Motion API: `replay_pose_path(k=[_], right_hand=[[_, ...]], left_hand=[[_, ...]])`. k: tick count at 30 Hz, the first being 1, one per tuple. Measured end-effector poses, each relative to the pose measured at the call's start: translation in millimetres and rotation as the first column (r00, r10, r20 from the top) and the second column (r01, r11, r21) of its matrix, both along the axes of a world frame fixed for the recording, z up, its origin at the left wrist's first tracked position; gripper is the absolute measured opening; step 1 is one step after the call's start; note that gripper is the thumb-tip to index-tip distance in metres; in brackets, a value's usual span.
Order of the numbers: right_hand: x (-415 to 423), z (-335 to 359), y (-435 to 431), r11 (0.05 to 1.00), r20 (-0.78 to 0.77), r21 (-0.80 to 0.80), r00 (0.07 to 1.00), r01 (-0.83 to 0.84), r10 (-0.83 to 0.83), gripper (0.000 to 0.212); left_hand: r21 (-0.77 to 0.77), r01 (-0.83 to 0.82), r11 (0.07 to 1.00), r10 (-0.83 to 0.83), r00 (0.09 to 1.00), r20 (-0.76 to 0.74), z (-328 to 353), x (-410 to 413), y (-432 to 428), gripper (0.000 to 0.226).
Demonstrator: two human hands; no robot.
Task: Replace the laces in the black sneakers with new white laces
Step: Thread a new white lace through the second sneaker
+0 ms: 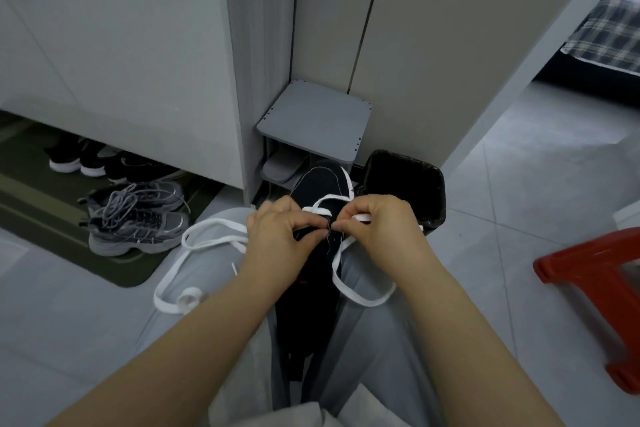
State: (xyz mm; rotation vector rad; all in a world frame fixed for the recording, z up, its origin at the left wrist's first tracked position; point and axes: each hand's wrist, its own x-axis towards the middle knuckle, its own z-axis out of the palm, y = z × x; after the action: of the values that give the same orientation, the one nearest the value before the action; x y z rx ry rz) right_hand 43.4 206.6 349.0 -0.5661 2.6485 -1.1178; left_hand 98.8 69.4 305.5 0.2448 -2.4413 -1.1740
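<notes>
Pale tiled floor point(519, 218) before white cabinets point(121, 45), seen from a seat, grey trousers point(381, 340) filling 6 o'clock.

At centre, lying between the thighs: black sneaker point(318, 184), dark fabric upper, white sole rim curving round the toe, a small red mark nearer the heel. White flat lace point(207, 229) threaded across the eyelets nearest the toe. Left tail trailing out to 9 o'clock over the left thigh, then dropping toward 7 o'clock and ending in a curl. Left hand point(277, 236) curled, thumb and forefinger pinching the lace at the eyelet row. Right hand point(384, 222) curled too, pinching the lace just across from it, the two sets of fingertips almost touching. Right tail hanging in a loop over the right thigh toward 4 o'clock.

At 9 o'clock, green mat point(131, 274) with grey trainers point(138, 218) on it, near the left knee; black shoes point(79, 160) further back under the cabinet. At 12 o'clock, grey rack point(315, 115) close past the toe. At 1 o'clock, bin point(405, 180) with black liner just beside the toe. Open tile from 2 to 4 o'clock, as far as a red stool point(595, 274) at the right edge. Plaid bedding point(609, 35) well off at 2 o'clock.

Long axis on the 12–6 line: toe away toward 12, heel toward the body at 6, laced side up.
</notes>
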Motion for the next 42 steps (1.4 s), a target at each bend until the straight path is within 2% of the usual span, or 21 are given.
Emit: replay_pose_path(k=[2,3,7,12,13,15,17,19,21,22,23,25,27,30,32,34,36,37,39,40,42], right_hand=[[-2,3,-3,0.996,-0.031,0.069,0.998,-0.053,0.055,0.005],[-2,3,-4,0.997,-0.014,0.053,0.998,-0.059,0.06,0.005],[0,-3,3,0.987,0.1,-0.161,0.994,-0.029,0.045,0.013],[2,-13,0,0.955,0.128,-0.268,0.987,0.125,-0.093,0.011],[1,-14,-4,0.959,0.069,-0.254,0.992,0.124,-0.11,0.009],[-1,-16,-9,0.99,-0.157,-0.119,0.984,0.07,-0.088,0.016],[-5,-17,-13,0.997,-0.42,0.08,0.907,0.002,0.032,0.025],[-9,-16,-15,0.98,-0.546,0.199,0.828,-0.021,0.129,0.018],[-7,-8,-13,0.98,-0.492,0.198,0.862,-0.021,0.118,0.011],[-6,-3,-11,0.989,-0.424,0.147,0.902,-0.02,0.081,0.009],[-4,1,-8,0.998,-0.346,0.065,0.938,-0.01,0.032,0.008],[1,11,-5,0.988,-0.219,-0.151,0.973,0.036,-0.069,0.009],[4,15,-3,0.956,-0.133,-0.283,0.985,0.072,-0.113,0.015],[9,10,-4,0.99,-0.076,-0.137,0.997,0.013,-0.023,0.021],[15,0,-7,1.0,-0.014,-0.016,1.0,-0.027,0.027,0.022],[20,-9,-11,0.993,-0.006,0.095,0.997,-0.071,0.072,0.031],[21,-14,-14,0.973,-0.051,0.202,0.991,-0.113,0.126,0.045],[20,-13,-14,0.967,-0.079,0.228,0.988,-0.112,0.133,0.049],[16,-12,-11,0.971,-0.131,0.23,0.987,-0.064,0.097,0.046],[12,-12,-8,0.975,-0.146,0.22,0.987,-0.033,0.067,0.046],[7,-10,0,0.985,-0.14,0.172,0.99,0.014,0.011,0.047]], left_hand=[[-0.002,-0.004,1.0,0.004,1.0,0.002,0,0,0,0.016],[0.005,-0.005,1.0,0.005,1.0,0.001,0,0,0,0.016],[0.009,-0.029,1.0,0.029,1.0,-0.008,-3,0,0,0.011],[-0.105,-0.024,0.994,0.034,0.994,0.103,1,0,2,0.005],[-0.123,-0.019,0.992,0.032,0.993,0.111,1,1,0,0.004],[-0.16,0.012,0.987,0.008,0.992,0.126,5,7,-7,0.007],[-0.152,0.076,0.986,-0.055,0.988,0.141,10,18,-16,0.012],[-0.092,0.162,0.983,-0.146,0.977,0.155,14,33,-27,0.007],[0.027,0.247,0.969,-0.248,0.949,0.195,16,48,-37,0.015],[0.126,0.279,0.952,-0.299,0.934,0.194,20,53,-40,0.011],[0.251,0.305,0.919,-0.351,0.922,0.166,25,56,-41,0.011],[0.514,0.338,0.789,-0.432,0.899,0.073,33,55,-40,0.013],[0.577,0.355,0.735,-0.464,0.885,0.047,40,48,-33,0.015],[0.642,0.342,0.686,-0.475,0.879,0.04,39,36,-21,0.018],[0.698,0.225,0.679,-0.411,0.905,0.108,35,32,-22,0.022],[0.606,0.119,0.787,-0.325,0.915,0.241,35,33,-28,0.023],[0.321,0.121,0.939,-0.248,0.887,0.389,37,38,-40,0.02],[0.144,0.172,0.974,-0.221,0.85,0.478,39,42,-49,0.018],[-0.087,0.319,0.944,-0.206,0.773,0.599,41,50,-66,0.026],[-0.12,0.361,0.925,-0.219,0.764,0.607,45,53,-73,0.032],[-0.045,0.287,0.957,-0.227,0.834,0.504,54,59,-82,0.035]])
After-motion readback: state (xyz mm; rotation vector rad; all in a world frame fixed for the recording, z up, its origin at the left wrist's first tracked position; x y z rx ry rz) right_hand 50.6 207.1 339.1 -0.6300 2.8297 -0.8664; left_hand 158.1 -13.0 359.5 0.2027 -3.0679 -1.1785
